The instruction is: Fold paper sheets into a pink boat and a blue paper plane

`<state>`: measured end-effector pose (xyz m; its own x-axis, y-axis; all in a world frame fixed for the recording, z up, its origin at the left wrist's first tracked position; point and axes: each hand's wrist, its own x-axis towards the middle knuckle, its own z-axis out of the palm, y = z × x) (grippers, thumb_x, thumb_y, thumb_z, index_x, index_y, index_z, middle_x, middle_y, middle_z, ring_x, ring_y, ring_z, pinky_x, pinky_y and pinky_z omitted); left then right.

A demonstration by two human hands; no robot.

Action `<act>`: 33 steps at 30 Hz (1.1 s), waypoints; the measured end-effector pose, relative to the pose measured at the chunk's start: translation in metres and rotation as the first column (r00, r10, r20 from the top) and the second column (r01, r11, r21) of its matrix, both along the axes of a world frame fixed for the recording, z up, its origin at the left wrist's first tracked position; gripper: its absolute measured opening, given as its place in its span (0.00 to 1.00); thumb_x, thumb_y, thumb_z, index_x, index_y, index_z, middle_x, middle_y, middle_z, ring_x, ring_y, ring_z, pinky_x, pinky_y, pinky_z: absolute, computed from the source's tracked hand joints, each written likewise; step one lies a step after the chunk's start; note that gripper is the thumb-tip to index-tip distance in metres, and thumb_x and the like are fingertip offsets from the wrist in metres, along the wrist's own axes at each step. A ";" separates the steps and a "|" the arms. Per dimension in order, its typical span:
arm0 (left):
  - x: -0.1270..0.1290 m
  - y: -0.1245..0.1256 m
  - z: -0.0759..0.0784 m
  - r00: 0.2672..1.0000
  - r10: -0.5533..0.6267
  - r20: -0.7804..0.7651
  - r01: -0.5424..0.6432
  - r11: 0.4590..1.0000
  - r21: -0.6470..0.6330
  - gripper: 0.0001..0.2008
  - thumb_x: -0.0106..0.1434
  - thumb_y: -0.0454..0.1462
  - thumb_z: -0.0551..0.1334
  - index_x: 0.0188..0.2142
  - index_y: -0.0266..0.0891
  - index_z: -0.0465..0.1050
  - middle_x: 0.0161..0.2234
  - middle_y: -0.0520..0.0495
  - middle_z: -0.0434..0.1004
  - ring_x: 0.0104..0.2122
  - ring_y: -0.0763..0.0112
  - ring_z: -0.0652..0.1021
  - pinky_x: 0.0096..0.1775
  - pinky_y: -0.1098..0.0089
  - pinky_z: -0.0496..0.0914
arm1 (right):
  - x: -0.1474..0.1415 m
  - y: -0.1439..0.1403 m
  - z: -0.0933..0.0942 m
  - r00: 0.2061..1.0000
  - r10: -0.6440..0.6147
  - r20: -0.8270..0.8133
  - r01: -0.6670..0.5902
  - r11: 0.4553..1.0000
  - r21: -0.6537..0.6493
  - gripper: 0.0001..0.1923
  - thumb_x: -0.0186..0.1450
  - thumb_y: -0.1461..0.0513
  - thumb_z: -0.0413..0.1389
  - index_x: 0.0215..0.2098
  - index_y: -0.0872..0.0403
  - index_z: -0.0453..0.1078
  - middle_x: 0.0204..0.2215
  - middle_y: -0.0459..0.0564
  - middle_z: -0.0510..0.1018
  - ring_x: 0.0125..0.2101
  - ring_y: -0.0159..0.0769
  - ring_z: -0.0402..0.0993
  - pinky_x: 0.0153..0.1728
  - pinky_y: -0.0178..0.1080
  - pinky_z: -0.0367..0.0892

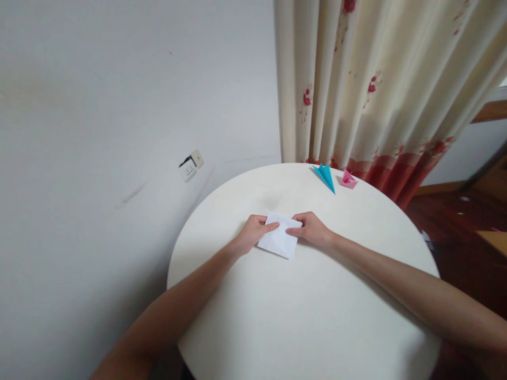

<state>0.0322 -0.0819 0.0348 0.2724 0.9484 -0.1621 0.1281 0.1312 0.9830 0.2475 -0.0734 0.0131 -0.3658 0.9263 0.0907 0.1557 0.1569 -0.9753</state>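
A folded square of white paper (277, 241) is held between my two hands, a little above or at the surface of the round white table (309, 316). My left hand (253, 232) grips its left edge, thumb on top and fingers tucked beneath. On the opposite edge my right hand (311, 228) pinches the paper the same way, its thumb pointing left across the top. The fingers under the paper are mostly hidden. Whether the paper touches the table, I cannot tell.
Near the table's far edge lie a blue paper plane (325, 177) and a small pink folded paper piece (348, 179). A wall with a socket (187, 170) rises on the left. Behind the table hangs a cream and red curtain (356, 105).
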 end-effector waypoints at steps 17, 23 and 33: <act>0.000 0.002 -0.007 0.995 -0.076 -0.059 0.080 0.994 0.074 0.24 0.56 0.54 0.69 0.31 0.32 0.80 0.28 0.44 0.81 0.26 0.66 0.77 0.29 0.71 0.64 | -0.004 -0.002 -0.004 0.988 -0.005 -0.157 -0.006 0.997 -0.071 0.22 0.55 0.46 0.65 0.26 0.58 0.75 0.22 0.48 0.76 0.22 0.32 0.67 0.25 0.35 0.61; -0.001 0.003 -0.005 0.999 0.018 0.032 -0.020 0.996 0.085 0.25 0.56 0.55 0.69 0.27 0.31 0.78 0.25 0.45 0.79 0.25 0.67 0.76 0.29 0.70 0.66 | -0.004 -0.004 -0.006 0.988 0.044 -0.149 -0.071 0.980 -0.183 0.21 0.52 0.50 0.68 0.32 0.60 0.78 0.25 0.50 0.79 0.24 0.33 0.71 0.25 0.35 0.63; -0.001 0.003 -0.003 0.998 -0.042 -0.039 0.044 0.998 0.041 0.24 0.47 0.47 0.76 0.37 0.28 0.82 0.34 0.39 0.83 0.33 0.59 0.80 0.36 0.65 0.71 | -0.001 -0.002 0.005 0.986 -0.154 -0.061 0.151 0.987 -0.050 0.20 0.52 0.50 0.66 0.27 0.60 0.75 0.23 0.48 0.76 0.24 0.33 0.67 0.26 0.35 0.60</act>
